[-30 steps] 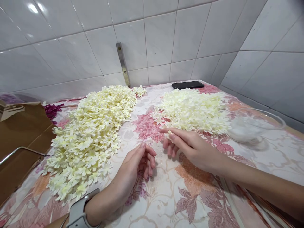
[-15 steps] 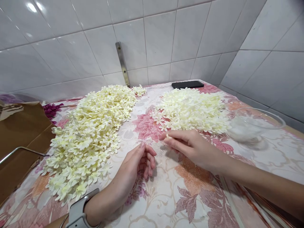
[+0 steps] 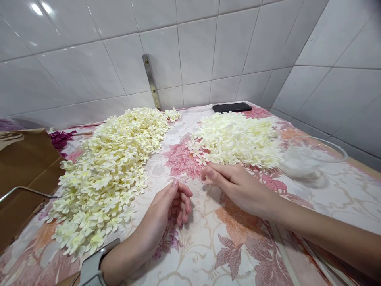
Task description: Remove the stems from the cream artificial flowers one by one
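Note:
Above the floral tablecloth (image 3: pixel 196 246), my left hand (image 3: pixel 166 210) rests on its side with fingers loosely curled and the thumb up; nothing shows in it. To its right, my right hand (image 3: pixel 235 186) is closed, thumb pressed toward the index finger. Whatever it may pinch is hidden behind the thumb. Just beyond the right hand lies a heap of creamy white artificial flowers (image 3: pixel 238 137), several petals close to the knuckles. A larger heap of similar yellowish-white flowers (image 3: pixel 110 167) spreads left of my left hand, apart from it. A grey watch (image 3: pixel 97 262) is on my left wrist.
A black phone (image 3: pixel 232 107) lies at the back by the tiled wall (image 3: pixel 196 51). At right stands a clear round bowl (image 3: pixel 315 155) with white material in it. A brown cardboard box (image 3: pixel 26 167), a bent metal rod (image 3: pixel 26 190) and purple flowers (image 3: pixel 61 139) are at left.
The small pale piece seen between my right thumb and index finger no longer shows as the thumb turns over it. My left hand keeps its pose. The view has shifted slightly.

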`<state>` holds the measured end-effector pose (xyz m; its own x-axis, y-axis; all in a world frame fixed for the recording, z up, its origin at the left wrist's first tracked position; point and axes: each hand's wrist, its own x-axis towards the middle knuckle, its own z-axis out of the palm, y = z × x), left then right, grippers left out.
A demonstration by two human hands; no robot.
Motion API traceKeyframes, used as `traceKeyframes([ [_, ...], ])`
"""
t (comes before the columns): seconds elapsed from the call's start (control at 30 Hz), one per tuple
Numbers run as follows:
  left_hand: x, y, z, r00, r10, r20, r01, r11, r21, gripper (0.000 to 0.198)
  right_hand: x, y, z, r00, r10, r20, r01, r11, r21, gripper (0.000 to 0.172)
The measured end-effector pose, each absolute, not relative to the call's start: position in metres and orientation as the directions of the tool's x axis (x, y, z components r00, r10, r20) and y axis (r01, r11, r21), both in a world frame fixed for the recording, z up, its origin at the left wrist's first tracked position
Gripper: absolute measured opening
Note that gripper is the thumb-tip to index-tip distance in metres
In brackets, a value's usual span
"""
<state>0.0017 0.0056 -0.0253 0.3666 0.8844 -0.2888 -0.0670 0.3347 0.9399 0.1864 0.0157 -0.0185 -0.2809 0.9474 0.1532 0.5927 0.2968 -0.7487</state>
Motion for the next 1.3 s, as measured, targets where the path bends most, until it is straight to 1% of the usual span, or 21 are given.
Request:
traceKeyframes([
  [0.07, 0.002, 0.005, -0.025, 0.363, 0.886, -0.289, -0.068, 0.334, 0.94, 0.037, 0.187, 0.016, -0.02, -0.296, 0.939, 0.175, 0.602, 0.326, -0.729, 0.031],
  [0.13, 0.003, 0.005, -0.025, 0.362, 0.887, -0.288, -0.069, 0.334, 0.94, 0.036, 0.188, 0.016, -0.022, -0.295, 0.926, 0.235, 0.601, 0.371, -0.708, 0.025],
  [0.2, 0.003, 0.006, -0.024, 0.367, 0.885, -0.286, -0.073, 0.334, 0.94, 0.035, 0.189, 0.017, -0.024, -0.272, 0.92, 0.284, 0.596, 0.392, -0.701, 0.025],
  [0.23, 0.003, 0.006, -0.024, 0.371, 0.884, -0.286, -0.076, 0.336, 0.939, 0.035, 0.189, 0.017, -0.024, -0.263, 0.922, 0.285, 0.59, 0.388, -0.708, 0.026],
  [0.33, 0.002, 0.007, -0.025, 0.385, 0.878, -0.284, -0.086, 0.341, 0.936, 0.035, 0.189, 0.017, -0.023, -0.285, 0.935, 0.211, 0.556, 0.34, -0.759, 0.025],
  [0.4, 0.001, 0.007, -0.027, 0.39, 0.877, -0.281, -0.101, 0.344, 0.934, 0.035, 0.188, 0.015, -0.021, -0.328, 0.929, 0.173, 0.564, 0.339, -0.753, 0.027],
  [0.43, 0.001, 0.006, -0.027, 0.396, 0.874, -0.282, -0.11, 0.35, 0.93, 0.034, 0.187, 0.013, -0.02, -0.342, 0.921, 0.185, 0.583, 0.362, -0.727, 0.028],
  [0.5, 0.001, 0.004, -0.028, 0.438, 0.855, -0.279, -0.137, 0.37, 0.919, 0.029, 0.185, 0.009, -0.019, -0.374, 0.889, 0.264, 0.606, 0.45, -0.655, 0.028],
  [0.57, 0.001, 0.001, -0.027, 0.523, 0.808, -0.271, -0.154, 0.403, 0.902, 0.021, 0.183, 0.002, -0.02, -0.445, 0.819, 0.363, 0.564, 0.571, -0.596, 0.025],
  [0.63, 0.002, -0.001, -0.025, 0.606, 0.749, -0.268, -0.147, 0.437, 0.888, 0.022, 0.18, -0.004, -0.022, -0.518, 0.739, 0.431, 0.52, 0.672, -0.528, 0.022],
  [0.67, 0.002, -0.001, -0.024, 0.63, 0.727, -0.272, -0.135, 0.448, 0.884, 0.023, 0.178, -0.006, -0.024, -0.544, 0.717, 0.437, 0.528, 0.697, -0.486, 0.026],
  [0.77, 0.002, 0.001, -0.022, 0.612, 0.724, -0.318, -0.075, 0.454, 0.888, 0.023, 0.174, -0.01, -0.028, -0.558, 0.719, 0.414, 0.651, 0.689, -0.319, 0.057],
  [0.8, 0.002, 0.003, -0.022, 0.587, 0.738, -0.333, -0.057, 0.448, 0.892, 0.022, 0.173, -0.01, -0.028, -0.55, 0.722, 0.42, 0.686, 0.677, -0.268, 0.062],
  [0.83, 0.002, 0.004, -0.022, 0.555, 0.758, -0.341, -0.049, 0.439, 0.897, 0.022, 0.172, -0.01, -0.029, -0.54, 0.716, 0.441, 0.705, 0.672, -0.227, 0.06],
  [0.93, 0.001, 0.006, -0.023, 0.456, 0.829, -0.325, -0.085, 0.403, 0.911, 0.018, 0.172, -0.008, -0.027, -0.517, 0.647, 0.56, 0.707, 0.692, -0.146, 0.031],
  [0.97, 0.001, 0.006, -0.024, 0.429, 0.848, -0.31, -0.106, 0.388, 0.915, 0.018, 0.172, -0.008, -0.027, -0.519, 0.624, 0.584, 0.702, 0.701, -0.124, 0.027],
  [1.07, 0.001, 0.004, -0.024, 0.398, 0.87, -0.291, -0.126, 0.366, 0.922, 0.022, 0.173, -0.007, -0.026, -0.556, 0.58, 0.595, 0.698, 0.715, -0.046, 0.034],
  [1.13, 0.001, 0.003, -0.024, 0.408, 0.864, -0.295, -0.119, 0.371, 0.921, 0.022, 0.173, -0.006, -0.028, -0.569, 0.588, 0.576, 0.7, 0.713, -0.036, 0.036],
  [1.2, 0.001, 0.004, -0.024, 0.399, 0.865, -0.304, -0.124, 0.38, 0.917, 0.02, 0.174, -0.005, -0.03, -0.565, 0.625, 0.538, 0.705, 0.705, -0.079, 0.033],
  [1.23, 0.001, 0.005, -0.024, 0.385, 0.872, -0.304, -0.131, 0.377, 0.917, 0.019, 0.174, -0.004, -0.03, -0.552, 0.661, 0.508, 0.706, 0.695, -0.137, 0.031],
  [1.3, 0.002, 0.006, -0.023, 0.348, 0.886, -0.305, -0.139, 0.371, 0.918, 0.018, 0.176, -0.003, -0.029, -0.492, 0.765, 0.416, 0.7, 0.632, -0.333, 0.026],
])
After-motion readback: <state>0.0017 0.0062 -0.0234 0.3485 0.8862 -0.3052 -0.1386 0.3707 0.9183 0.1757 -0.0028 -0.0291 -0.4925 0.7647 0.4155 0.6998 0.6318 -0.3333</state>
